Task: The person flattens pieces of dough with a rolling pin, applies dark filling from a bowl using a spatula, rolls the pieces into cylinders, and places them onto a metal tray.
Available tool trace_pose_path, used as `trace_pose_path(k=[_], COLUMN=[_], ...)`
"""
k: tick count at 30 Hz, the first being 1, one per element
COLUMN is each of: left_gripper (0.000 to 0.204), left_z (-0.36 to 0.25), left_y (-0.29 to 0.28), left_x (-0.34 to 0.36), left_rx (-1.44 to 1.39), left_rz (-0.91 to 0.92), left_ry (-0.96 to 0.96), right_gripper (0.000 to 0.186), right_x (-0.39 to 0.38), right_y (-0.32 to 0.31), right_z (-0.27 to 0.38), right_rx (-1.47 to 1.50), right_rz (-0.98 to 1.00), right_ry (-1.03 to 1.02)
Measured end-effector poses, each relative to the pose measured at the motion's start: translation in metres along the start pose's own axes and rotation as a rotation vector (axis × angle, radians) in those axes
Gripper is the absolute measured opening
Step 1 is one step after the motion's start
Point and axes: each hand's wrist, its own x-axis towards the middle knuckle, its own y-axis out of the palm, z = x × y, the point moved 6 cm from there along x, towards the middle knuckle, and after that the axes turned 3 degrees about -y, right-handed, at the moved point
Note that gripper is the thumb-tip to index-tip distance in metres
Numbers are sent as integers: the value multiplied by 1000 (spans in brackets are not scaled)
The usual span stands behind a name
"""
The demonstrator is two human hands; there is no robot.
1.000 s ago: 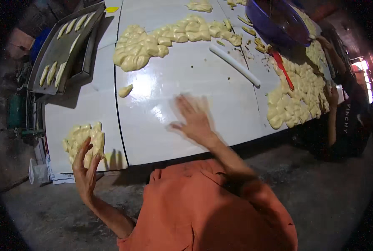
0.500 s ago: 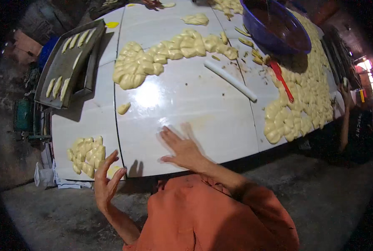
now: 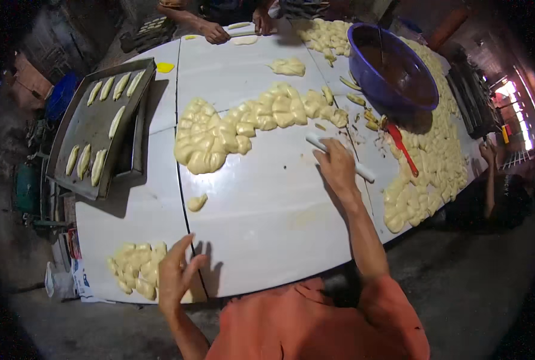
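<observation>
My right hand [image 3: 338, 168] is over a slim white rolling pin [image 3: 365, 174] lying at a slant on the white table, its fingers bent around the middle of it. My left hand [image 3: 176, 273] hovers by the table's near edge with fingers apart and nothing in them. Close to its left lies a small cluster of pale yellow dough pieces [image 3: 136, 264]. A single dough lump [image 3: 197, 203] rests farther in. Beyond it a long band of joined dough pieces [image 3: 267, 111] curves across the table.
At the left stands a metal tray [image 3: 114, 150] with several shaped dough pieces. A purple basin [image 3: 393, 72] of brown filling stands far right, near a red spatula [image 3: 403, 150] and a wide dough spread [image 3: 429, 162]. Another person's hands [image 3: 213, 31] hold a rolling pin across the table.
My right hand has moved forward and right from the bare tabletop onto the rolling pin. My left hand stays beside the small dough cluster. The view has tilted up, bringing the other person's hands in.
</observation>
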Motion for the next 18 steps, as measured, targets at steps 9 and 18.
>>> trace_pose_path(k=[9, 18], left_gripper=[52, 49], left_z=[-28, -59], left_y=[35, 58], left_x=[55, 94], left_rx=[99, 59], left_rz=[187, 131], left_ry=[258, 372], right_gripper=[30, 17], right_x=[95, 52], right_y=[103, 52], right_z=[12, 9], right_rx=[-365, 178], right_rz=[125, 240], right_ry=[-351, -4])
